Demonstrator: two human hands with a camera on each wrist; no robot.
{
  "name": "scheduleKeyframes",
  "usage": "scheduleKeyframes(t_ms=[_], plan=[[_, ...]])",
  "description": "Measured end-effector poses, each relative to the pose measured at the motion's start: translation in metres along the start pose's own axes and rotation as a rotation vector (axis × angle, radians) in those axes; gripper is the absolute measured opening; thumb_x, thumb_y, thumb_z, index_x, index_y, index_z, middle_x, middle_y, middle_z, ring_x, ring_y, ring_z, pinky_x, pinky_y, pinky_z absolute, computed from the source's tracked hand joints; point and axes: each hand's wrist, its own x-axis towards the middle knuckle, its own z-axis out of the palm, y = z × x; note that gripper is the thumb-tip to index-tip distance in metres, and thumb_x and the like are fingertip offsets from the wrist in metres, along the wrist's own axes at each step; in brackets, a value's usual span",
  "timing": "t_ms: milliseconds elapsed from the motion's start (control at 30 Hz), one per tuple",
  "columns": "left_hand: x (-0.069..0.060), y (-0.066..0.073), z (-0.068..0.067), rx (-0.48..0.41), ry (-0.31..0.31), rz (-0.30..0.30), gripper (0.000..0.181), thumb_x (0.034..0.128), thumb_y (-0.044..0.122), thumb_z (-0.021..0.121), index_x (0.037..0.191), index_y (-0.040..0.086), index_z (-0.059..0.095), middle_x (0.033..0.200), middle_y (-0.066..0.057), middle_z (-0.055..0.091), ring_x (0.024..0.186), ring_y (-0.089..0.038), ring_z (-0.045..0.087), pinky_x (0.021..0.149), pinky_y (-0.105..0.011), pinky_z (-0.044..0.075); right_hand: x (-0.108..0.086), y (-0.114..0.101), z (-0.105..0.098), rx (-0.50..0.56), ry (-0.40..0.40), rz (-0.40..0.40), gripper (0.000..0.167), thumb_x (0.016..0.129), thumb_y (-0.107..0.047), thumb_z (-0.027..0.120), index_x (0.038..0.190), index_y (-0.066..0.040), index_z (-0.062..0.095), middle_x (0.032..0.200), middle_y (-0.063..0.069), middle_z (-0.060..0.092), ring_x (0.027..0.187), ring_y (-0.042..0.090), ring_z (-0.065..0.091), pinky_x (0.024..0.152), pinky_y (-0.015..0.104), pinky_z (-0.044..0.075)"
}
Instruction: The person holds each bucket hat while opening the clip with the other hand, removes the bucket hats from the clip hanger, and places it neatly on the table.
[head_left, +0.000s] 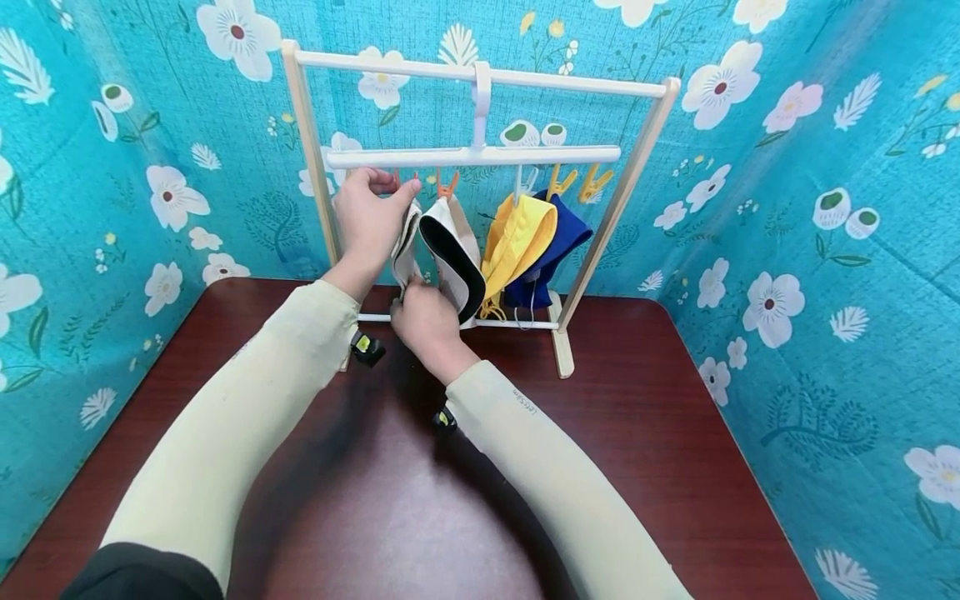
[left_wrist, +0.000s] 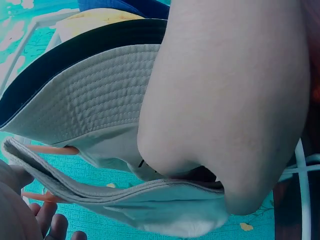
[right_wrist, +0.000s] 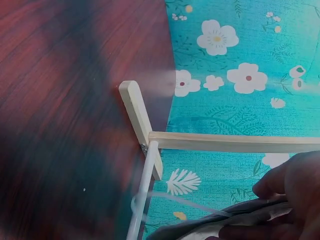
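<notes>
My left hand (head_left: pixel 367 215) is at the left end of a white hanger (head_left: pixel 555 155), its thumb and fingers pinching an orange clip (left_wrist: pixel 42 196). At that clip hangs a folded beige hat (head_left: pixel 406 242), and my right hand (head_left: pixel 429 321) grips its lower part. The right wrist view shows the fingers (right_wrist: pixel 270 182) around the fabric. Just right of it, a white bucket hat with a black lining (head_left: pixel 454 258) hangs from another orange clip (head_left: pixel 447 185). Farther along hang a yellow hat (head_left: pixel 522 236) and a dark blue hat (head_left: pixel 566 232).
The hanger hooks over the top bar of a wooden rack (head_left: pixel 622 202) on a dark red-brown table (head_left: pixel 637 433). A spare yellow clip (head_left: pixel 592 183) hangs near its right end. A thin cord loop (right_wrist: pixel 137 205) dangles by the lower bar. Turquoise floral cloth (head_left: pixel 810 250) surrounds the table.
</notes>
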Motion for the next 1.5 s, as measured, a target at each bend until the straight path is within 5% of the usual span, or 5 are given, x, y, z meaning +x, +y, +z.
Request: scheduleKeyframes(t_ms=[433, 700, 1167, 1500], plan=[[0.003, -0.001, 0.005, 0.099, -0.024, 0.001, 0.042, 0.0888, 0.051, 0.077, 0.117, 0.020, 0.075, 0.118, 0.003, 0.076, 0.113, -0.009, 0.067, 0.092, -0.031, 0.053, -0.003, 0.008, -0.001, -0.011, 0.023, -0.083, 0.017, 0.095, -0.021, 0.060, 0.078, -0.016, 0.058, 0.068, 0.004, 0.065, 0.059, 0.019, 0.065, 0.049, 0.038, 0.052], [0.002, -0.001, 0.009, 0.179, 0.012, 0.014, 0.049, 0.0852, 0.063, 0.074, 0.114, 0.022, 0.074, 0.114, 0.006, 0.076, 0.101, -0.009, 0.068, 0.085, -0.032, 0.052, -0.006, 0.008, 0.001, -0.057, 0.072, -0.104, 0.015, 0.093, -0.021, 0.061, 0.080, -0.014, 0.061, 0.069, 0.006, 0.067, 0.059, 0.022, 0.066, 0.050, 0.041, 0.054], [0.008, 0.004, 0.016, 0.255, 0.053, -0.058, 0.052, 0.0816, 0.068, 0.075, 0.105, 0.022, 0.072, 0.102, 0.006, 0.074, 0.095, -0.013, 0.066, 0.088, -0.036, 0.049, -0.010, 0.006, -0.003, -0.149, 0.098, -0.147, 0.012, 0.091, -0.023, 0.066, 0.085, -0.013, 0.062, 0.070, 0.006, 0.069, 0.057, 0.023, 0.066, 0.049, 0.041, 0.054], [0.008, 0.002, 0.019, 0.294, 0.086, 0.006, 0.048, 0.0886, 0.065, 0.068, 0.100, 0.019, 0.070, 0.097, 0.003, 0.073, 0.095, -0.016, 0.065, 0.096, -0.044, 0.039, -0.011, 0.006, -0.007, -0.163, 0.109, -0.160, 0.013, 0.092, -0.024, 0.067, 0.087, -0.012, 0.063, 0.071, 0.006, 0.070, 0.059, 0.023, 0.067, 0.050, 0.041, 0.055]])
